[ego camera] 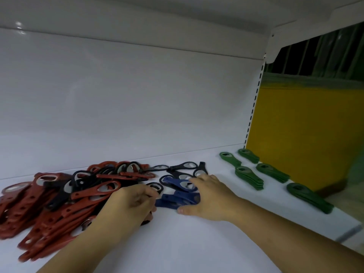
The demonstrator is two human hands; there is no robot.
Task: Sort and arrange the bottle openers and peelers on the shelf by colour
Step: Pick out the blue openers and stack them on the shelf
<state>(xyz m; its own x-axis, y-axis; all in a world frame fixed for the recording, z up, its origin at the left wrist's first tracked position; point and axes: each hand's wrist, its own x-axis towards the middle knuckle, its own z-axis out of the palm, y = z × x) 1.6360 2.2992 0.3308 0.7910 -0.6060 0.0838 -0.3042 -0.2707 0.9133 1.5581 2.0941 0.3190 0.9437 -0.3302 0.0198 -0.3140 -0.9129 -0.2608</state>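
Here, white shelf seen from above. Far left: big loose pile of red openers, with black openers mixed in on top. Left hand at pile's right edge, fingers curled inward; cannot tell whether they grip anything. Centre: small cluster of blue openers, more black ones just behind. Right hand flat on blue cluster, fingers straight, slightly apart. Right: five neat stacks of green openers, well apart from the rest. Yellow panel beyond shelf end.
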